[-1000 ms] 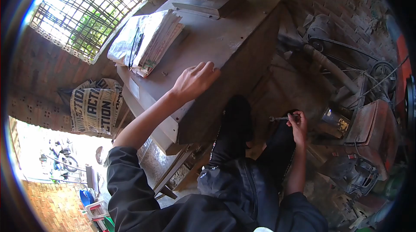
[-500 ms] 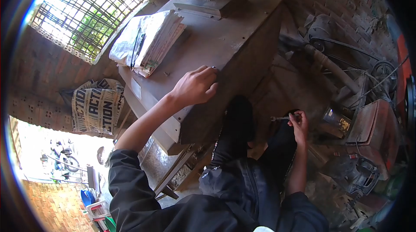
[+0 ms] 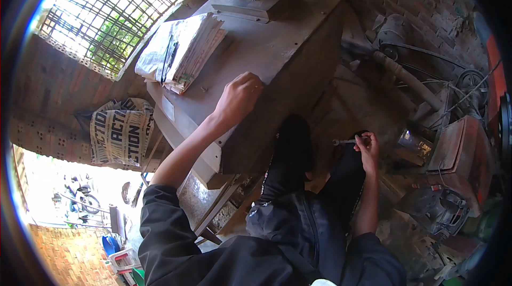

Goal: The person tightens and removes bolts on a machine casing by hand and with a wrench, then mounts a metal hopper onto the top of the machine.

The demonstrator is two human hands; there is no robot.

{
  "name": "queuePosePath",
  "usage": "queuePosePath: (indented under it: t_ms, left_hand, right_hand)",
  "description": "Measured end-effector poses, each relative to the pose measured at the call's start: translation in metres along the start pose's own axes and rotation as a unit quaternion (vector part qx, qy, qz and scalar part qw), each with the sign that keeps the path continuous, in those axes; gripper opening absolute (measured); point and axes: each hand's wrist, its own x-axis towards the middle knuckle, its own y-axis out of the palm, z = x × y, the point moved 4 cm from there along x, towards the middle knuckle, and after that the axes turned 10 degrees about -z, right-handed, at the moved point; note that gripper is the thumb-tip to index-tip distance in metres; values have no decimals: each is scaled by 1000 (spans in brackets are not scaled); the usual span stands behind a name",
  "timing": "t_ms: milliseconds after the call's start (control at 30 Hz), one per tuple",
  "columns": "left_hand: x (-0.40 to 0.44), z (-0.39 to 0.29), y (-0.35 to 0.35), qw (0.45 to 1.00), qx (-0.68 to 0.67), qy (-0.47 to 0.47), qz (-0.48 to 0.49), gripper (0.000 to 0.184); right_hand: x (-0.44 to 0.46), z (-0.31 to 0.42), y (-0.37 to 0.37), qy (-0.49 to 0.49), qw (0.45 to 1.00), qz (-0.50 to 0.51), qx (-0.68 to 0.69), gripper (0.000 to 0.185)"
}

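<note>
My left hand (image 3: 240,98) is at the edge of a large metal machine housing (image 3: 261,54), its fingers curled at the top corner; whatever they grip, if anything, is too small to make out. Over my right knee, my right hand (image 3: 367,148) is closed on a small wrench (image 3: 345,141), whose open jaw points left. A stack of folded white sacks (image 3: 181,51) with a dark cord lies on the housing, up and left of my left hand.
A printed sack (image 3: 121,134) hangs by the brick wall at left, below a barred window (image 3: 114,19). On the right are a belt-driven motor (image 3: 394,32), a pulley (image 3: 472,80), a reddish metal box (image 3: 458,150) and a metal can (image 3: 415,144).
My left hand has shifted slightly left along the housing edge, and its fingers are curled in more. The wrench in my right hand has tilted a little.
</note>
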Motion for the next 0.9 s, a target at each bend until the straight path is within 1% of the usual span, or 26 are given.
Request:
queuePosePath:
  t_ms: [33, 167, 233, 367, 433, 467, 533, 633, 733, 900]
  left_hand:
    - [1, 4, -1, 999, -27, -26, 4, 6]
    - [3, 14, -5, 997, -60, -39, 32, 7]
    - [5, 12, -7, 998, -47, -2, 35, 4]
    - [4, 10, -6, 999, -35, 14, 18, 5]
    - [5, 13, -2, 997, -10, 66, 34, 9]
    - [5, 15, -2, 997, -10, 66, 34, 9]
    - [3, 14, -1, 992, 15, 110, 55, 13]
    - [2, 12, -1, 989, 35, 126, 68, 11]
    - [-1, 13, -4, 988, 27, 141, 61, 12]
    - [-8, 18, -7, 988, 42, 138, 60, 16]
  right_hand:
    - [0, 0, 0, -1, 1000, 0, 2, 19]
    - [-1, 1, 1, -6, 1000, -2, -2, 19]
    - [0, 1, 1, -5, 1000, 1, 0, 19]
    - [1, -1, 0, -4, 1000, 2, -6, 19]
    - [1, -1, 0, -9, 1000, 2, -5, 19]
    - [0, -1, 0, -9, 1000, 1, -5, 19]
    - [0, -1, 0, -1, 1000, 2, -8, 20]
    - [0, -1, 1, -1, 1000, 4, -2, 20]
    - [-1, -2, 0, 4, 1000, 2, 4, 20]
    - [0, -1, 0, -3, 1000, 4, -1, 18]
